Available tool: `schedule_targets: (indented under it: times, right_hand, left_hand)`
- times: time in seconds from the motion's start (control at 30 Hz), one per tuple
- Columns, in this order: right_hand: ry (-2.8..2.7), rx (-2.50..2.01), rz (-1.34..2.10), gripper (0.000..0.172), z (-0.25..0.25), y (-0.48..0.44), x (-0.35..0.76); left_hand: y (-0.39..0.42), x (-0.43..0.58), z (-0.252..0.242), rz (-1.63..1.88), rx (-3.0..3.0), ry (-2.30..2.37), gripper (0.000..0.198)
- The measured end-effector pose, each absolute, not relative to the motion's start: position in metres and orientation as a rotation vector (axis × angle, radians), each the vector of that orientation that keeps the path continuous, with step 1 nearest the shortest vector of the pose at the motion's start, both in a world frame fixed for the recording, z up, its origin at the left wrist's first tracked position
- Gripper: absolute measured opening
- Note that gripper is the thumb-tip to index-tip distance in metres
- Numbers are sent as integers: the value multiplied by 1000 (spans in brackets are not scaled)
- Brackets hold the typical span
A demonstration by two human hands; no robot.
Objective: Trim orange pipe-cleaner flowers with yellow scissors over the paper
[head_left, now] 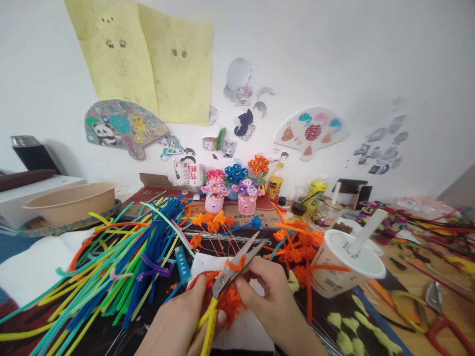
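Yellow-handled scissors (211,314) point up and away, their blades slightly apart with a short orange pipe-cleaner piece (236,263) at them. My left hand (178,311) is closed around the handles, and a red-orange strand shows by its thumb. On the other side my right hand (272,294) is closed, thumb and fingers pinching an orange fuzzy pipe cleaner close to the blades. Loose orange fluff (232,304) lies below, between the hands, over a white paper sheet (243,336). The fingertips are partly hidden by the scissors and fluff.
Many coloured pipe cleaners (148,257) spread at left. Orange flowers (299,244) lie right of centre, beside a lidded cup with a straw (345,267). Finished flower pots (214,200) stand at the back. Red-handled scissors (441,316) and pale yellow pieces (352,326) lie at right.
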State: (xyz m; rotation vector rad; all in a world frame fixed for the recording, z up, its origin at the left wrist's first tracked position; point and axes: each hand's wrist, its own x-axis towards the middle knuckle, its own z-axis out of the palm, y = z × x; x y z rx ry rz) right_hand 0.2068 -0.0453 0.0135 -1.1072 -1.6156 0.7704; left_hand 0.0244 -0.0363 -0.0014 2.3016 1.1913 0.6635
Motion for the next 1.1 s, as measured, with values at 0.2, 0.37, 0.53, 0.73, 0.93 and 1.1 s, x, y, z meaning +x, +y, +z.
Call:
schedule_targets:
  times: [0.2,0.37,0.53,0.73,0.93,1.1]
  right_hand:
    - [-1596,-1101,799,14,13,-44,205]
    - [-1610,-1102,789,14,11,-44,205]
    - [-1612,-1114,791,14,10,-45,205]
    - [-1604,-1111,790,14,12,-45,206]
    - [-1598,-1089,808,13,11,-43,206]
    - [-1597,-1106,795,14,13,-45,205]
  left_hand:
    - [-35,25,3,536,2301,1230,36]
    - [-32,24,1,496,2236,1253,40]
    - [-34,24,1,487,2237,1249,37]
    - [-34,25,2,554,2282,1226,28]
    - [-35,25,3,538,2291,1248,30]
    - [-36,26,3,581,2281,1260,35]
